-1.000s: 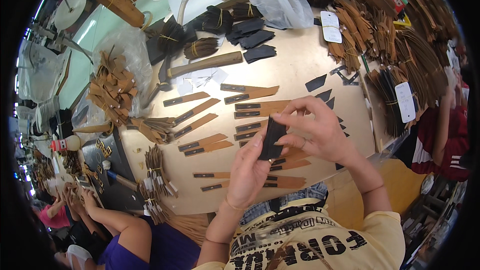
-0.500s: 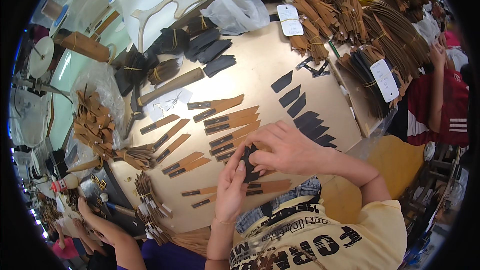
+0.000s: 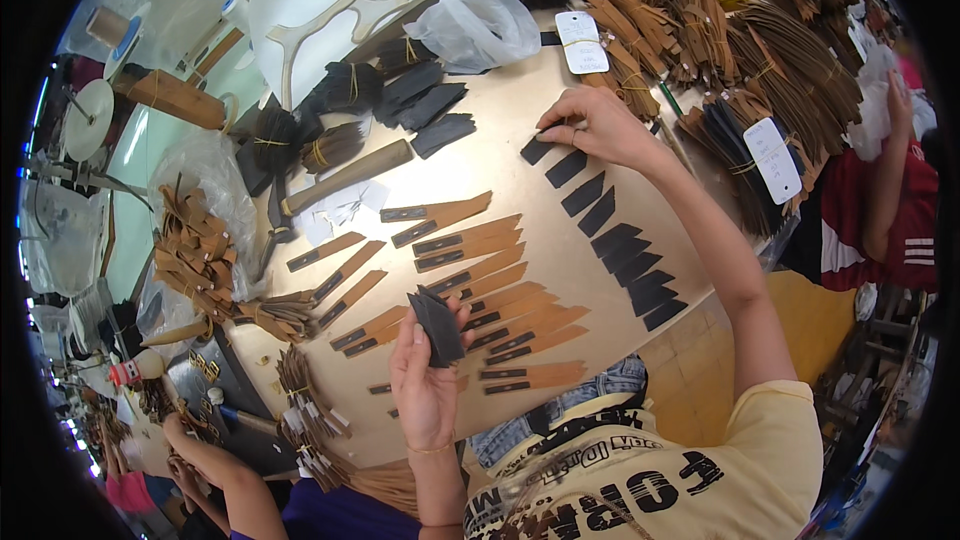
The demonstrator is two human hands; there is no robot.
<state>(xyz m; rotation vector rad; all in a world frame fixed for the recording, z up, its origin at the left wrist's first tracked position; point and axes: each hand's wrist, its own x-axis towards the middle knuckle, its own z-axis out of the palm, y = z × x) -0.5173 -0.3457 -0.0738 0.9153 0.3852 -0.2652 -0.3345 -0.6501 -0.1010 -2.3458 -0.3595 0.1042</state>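
Note:
My left hand (image 3: 425,385) is closed around a small stack of black leather pieces (image 3: 437,325), above the table. Farther off and to the right, my right hand (image 3: 598,125) pinches one black leather piece (image 3: 537,149) at the far end of a row of similar pieces. Those slanted-end black pieces (image 3: 583,195) lie spaced apart at the far end and overlap nearer me. Left of the row, brown leather strips (image 3: 470,239) lie spread in groups, each with a dark patch at one end. Some strips are partly hidden behind my left hand.
A hammer (image 3: 345,177) lies beyond the strips, near bundled black pieces (image 3: 350,87) and a clear plastic bag (image 3: 475,25). Brown leather bundles (image 3: 790,60) with white tags fill the right back. Heaped brown pieces (image 3: 188,250) sit left. Co-workers' arms (image 3: 225,465) show at both sides.
My right hand has left the stack and moved away from me to the table with one black piece. My left hand has shifted slightly left, still holding the rest of the stack.

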